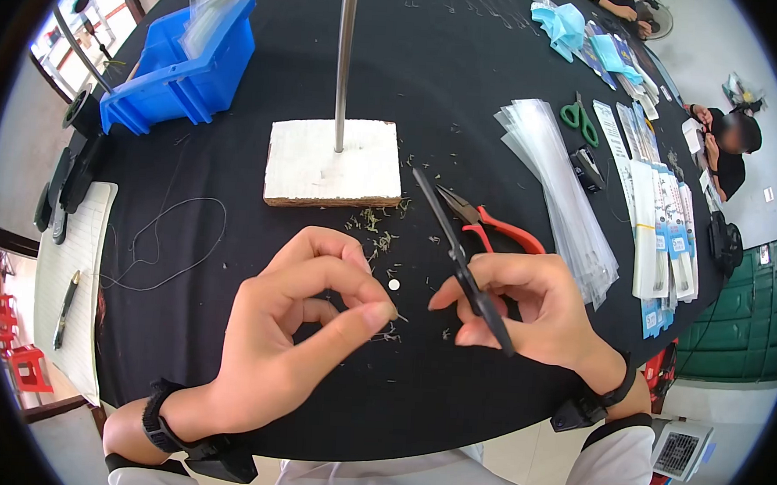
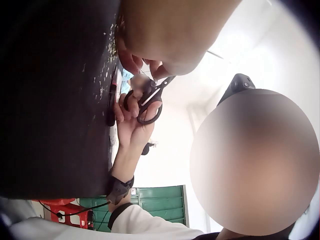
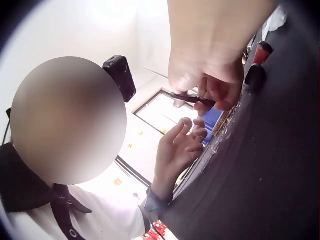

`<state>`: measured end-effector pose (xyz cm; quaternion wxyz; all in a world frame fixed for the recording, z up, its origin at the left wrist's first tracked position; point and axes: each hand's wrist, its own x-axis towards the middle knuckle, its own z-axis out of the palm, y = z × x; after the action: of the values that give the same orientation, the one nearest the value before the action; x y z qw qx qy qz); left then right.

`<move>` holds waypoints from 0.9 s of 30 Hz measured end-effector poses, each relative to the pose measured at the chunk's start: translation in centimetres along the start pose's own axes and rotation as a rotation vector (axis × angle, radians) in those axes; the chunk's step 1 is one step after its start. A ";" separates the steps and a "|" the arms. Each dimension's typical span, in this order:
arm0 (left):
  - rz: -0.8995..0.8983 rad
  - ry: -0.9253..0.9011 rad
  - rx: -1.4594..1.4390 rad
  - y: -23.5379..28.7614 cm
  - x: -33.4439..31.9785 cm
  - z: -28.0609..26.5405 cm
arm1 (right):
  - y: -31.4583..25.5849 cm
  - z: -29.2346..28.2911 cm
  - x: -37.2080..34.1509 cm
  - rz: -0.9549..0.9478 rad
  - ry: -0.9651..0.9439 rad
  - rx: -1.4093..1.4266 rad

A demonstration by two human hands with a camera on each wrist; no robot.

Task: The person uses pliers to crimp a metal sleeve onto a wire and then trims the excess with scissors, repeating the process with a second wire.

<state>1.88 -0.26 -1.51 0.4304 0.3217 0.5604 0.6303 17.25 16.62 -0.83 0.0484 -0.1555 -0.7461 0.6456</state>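
Observation:
Black-handled scissors [image 1: 463, 262] are held in my right hand [image 1: 530, 311], fingers through the handles, the blades pointing up and away over the black cloth. In the left wrist view the scissors [image 2: 150, 102] show their loops around the fingers of the right hand [image 2: 131, 122]. My left hand [image 1: 291, 334] pinches a tiny thin piece [image 1: 401, 317] between thumb and forefinger, to the left of the scissors. A small white disc [image 1: 394, 285] lies on the cloth between the hands, with small greenish clippings [image 1: 370, 220] around and beyond it.
A white block [image 1: 305, 163] with a metal rod [image 1: 347, 56] stands ahead. Red-handled pliers [image 1: 508, 229], clear sleeves [image 1: 566, 199] and green scissors [image 1: 579, 119] lie right. A blue bin [image 1: 182, 82], looped wire [image 1: 222, 225] and a notebook with a pen [image 1: 67, 309] are left.

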 end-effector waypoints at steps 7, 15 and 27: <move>0.161 -0.046 0.260 -0.9 0.0 0.2 | 0.6 0.6 -0.1 -0.230 0.046 -0.274; 0.095 -0.038 0.206 -1.2 0.0 0.7 | 0.8 1.0 -0.1 -0.296 0.067 -0.315; 0.284 -0.046 0.426 -0.6 0.1 0.6 | 0.8 0.9 -0.2 -0.222 0.044 -0.270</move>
<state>2.47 0.10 -1.99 0.2727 0.4949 0.6198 0.5446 17.32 15.82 -1.71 0.1143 -0.0912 -0.8375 0.5265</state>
